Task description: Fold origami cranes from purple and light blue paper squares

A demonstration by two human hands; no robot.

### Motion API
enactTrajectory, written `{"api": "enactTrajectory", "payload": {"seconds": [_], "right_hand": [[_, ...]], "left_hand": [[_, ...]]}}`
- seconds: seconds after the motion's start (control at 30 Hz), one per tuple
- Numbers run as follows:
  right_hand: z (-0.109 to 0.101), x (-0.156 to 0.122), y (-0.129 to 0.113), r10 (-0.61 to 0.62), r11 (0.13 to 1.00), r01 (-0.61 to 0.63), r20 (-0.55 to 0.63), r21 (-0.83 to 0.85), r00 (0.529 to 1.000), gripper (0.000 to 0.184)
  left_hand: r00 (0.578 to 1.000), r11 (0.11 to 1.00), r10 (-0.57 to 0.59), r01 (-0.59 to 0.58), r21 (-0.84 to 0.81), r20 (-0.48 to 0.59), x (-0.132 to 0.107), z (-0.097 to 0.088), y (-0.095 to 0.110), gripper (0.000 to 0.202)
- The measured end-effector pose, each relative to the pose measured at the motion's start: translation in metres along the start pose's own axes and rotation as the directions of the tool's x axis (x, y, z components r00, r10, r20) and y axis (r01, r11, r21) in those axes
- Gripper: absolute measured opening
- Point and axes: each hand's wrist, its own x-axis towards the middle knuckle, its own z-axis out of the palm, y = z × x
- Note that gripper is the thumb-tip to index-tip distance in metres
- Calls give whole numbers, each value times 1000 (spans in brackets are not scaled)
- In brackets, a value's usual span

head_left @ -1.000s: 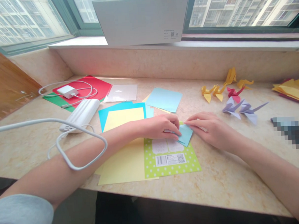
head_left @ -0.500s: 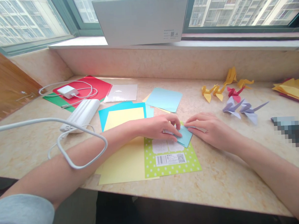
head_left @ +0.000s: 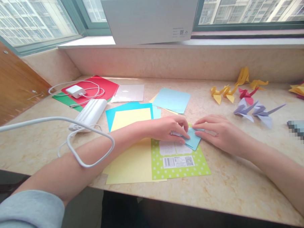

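Observation:
A small folded sheet of light blue paper (head_left: 193, 141) lies on a green polka-dot paper packet (head_left: 181, 170) with a barcode label. My left hand (head_left: 170, 129) presses on its left side with curled fingers, hiding that part of it. On the other side, my right hand (head_left: 218, 134) pinches the upper right edge between thumb and fingers, and a bit of blue shows between them. Under my left forearm and beside the packet are pale yellow sheets (head_left: 131, 163). A flat light blue sheet (head_left: 173, 100) rests behind my hands.
Folded yellow cranes (head_left: 217, 95), a red crane (head_left: 247, 95) and purple cranes (head_left: 264, 113) stand at the right. Left are a white power bank (head_left: 90, 113), a charger (head_left: 76, 91) and red paper (head_left: 104, 85). A white cable (head_left: 41, 121) crosses above my left forearm.
The view has turned slightly, so everything sits further right in it. Both hands stay on the blue paper; my right fingertips have shifted slightly, and some blue now shows between them.

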Motion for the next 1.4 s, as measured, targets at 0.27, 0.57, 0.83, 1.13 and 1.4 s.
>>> {"api": "enactTrajectory", "payload": {"seconds": [0.27, 0.57, 0.83, 1.13, 1.4], "right_hand": [[1, 0, -1, 12, 1000, -12, 6, 13, 1000, 19], [1, 1, -2, 15, 1000, -15, -2, 20, 1000, 19], [1, 1, -2, 14, 999, -14, -3, 33, 1000, 18], [2, 1, -1, 14, 999, -14, -10, 38, 1000, 18], [2, 0, -2, 11, 999, -11, -10, 49, 1000, 19]], "left_hand": [[1000, 999, 15, -15, 32, 6, 0, 0, -1, 21], [1000, 1000, -19, 19, 22, 20, -1, 0, 2, 21], [1000, 998, 25, -25, 57, 4, -1, -1, 2, 22], [999, 999, -13, 12, 41, 32, 0, -1, 3, 21], [1000, 999, -4, 3, 53, 29, -1, 0, 2, 22]]}}
